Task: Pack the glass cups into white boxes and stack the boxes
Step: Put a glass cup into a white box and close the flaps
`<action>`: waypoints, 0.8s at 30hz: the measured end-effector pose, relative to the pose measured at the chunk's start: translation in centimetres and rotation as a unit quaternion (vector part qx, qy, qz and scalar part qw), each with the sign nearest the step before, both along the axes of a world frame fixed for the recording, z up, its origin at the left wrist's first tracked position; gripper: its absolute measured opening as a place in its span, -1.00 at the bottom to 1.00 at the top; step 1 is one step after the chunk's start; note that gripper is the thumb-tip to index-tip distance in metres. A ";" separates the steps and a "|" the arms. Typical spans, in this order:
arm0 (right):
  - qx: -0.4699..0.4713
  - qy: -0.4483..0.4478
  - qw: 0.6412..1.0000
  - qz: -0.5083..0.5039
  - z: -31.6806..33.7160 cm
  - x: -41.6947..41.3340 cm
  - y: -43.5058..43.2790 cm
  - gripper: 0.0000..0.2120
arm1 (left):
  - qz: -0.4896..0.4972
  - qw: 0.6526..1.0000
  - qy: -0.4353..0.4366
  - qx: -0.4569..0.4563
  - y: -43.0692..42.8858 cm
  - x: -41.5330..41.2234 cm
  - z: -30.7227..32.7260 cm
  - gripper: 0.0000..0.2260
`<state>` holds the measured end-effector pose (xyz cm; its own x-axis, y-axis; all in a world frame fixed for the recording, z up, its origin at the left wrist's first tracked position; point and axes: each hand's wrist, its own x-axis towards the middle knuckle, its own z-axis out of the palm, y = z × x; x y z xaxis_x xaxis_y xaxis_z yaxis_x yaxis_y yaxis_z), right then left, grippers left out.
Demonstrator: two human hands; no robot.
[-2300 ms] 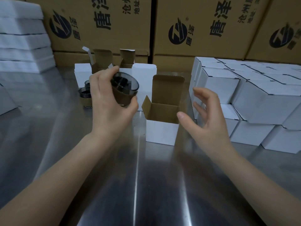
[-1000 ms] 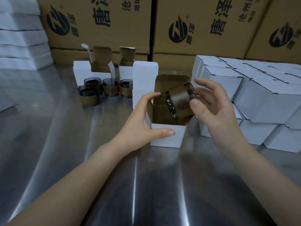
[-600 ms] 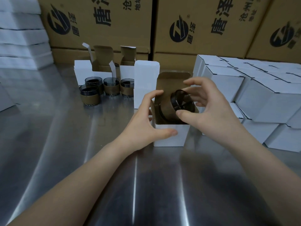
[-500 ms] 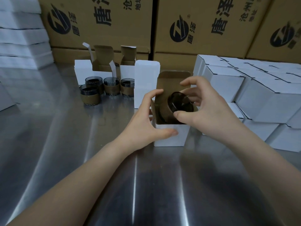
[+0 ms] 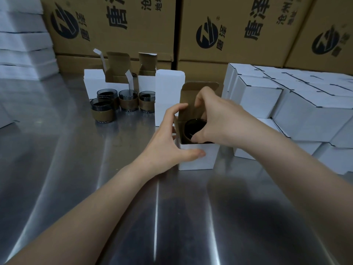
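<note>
Loading step: right hand (image 5: 219, 119) fingers pinch glass cup (image 5: 193, 128) inside open white box (image 5: 198, 157); left hand (image 5: 168, 148) grips box. Next: release, fold flaps.

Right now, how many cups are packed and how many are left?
Done: closed white boxes are stacked on the right; their full count runs out of view. In hand: the right hand holds a glass cup inside the open box, which the left hand grips. Left: four cups wait on the table, and this box needs closing and stacking.
</note>
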<state>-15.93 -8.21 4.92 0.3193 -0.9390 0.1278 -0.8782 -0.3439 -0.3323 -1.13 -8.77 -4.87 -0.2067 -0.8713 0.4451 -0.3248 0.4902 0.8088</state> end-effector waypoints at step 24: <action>0.043 0.138 0.989 0.040 1.3 0.3 -1.6 -0.52 | -0.014 1.000 -0.003 0.006 0.2 0.1 0.1 -0.21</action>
<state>-15.64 -9.77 6.26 0.4041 -0.9131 -0.0537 -0.9109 -0.3963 -0.1154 -1.01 -8.55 -4.74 -0.2331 -0.8704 0.4337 -0.3165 0.4896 0.8125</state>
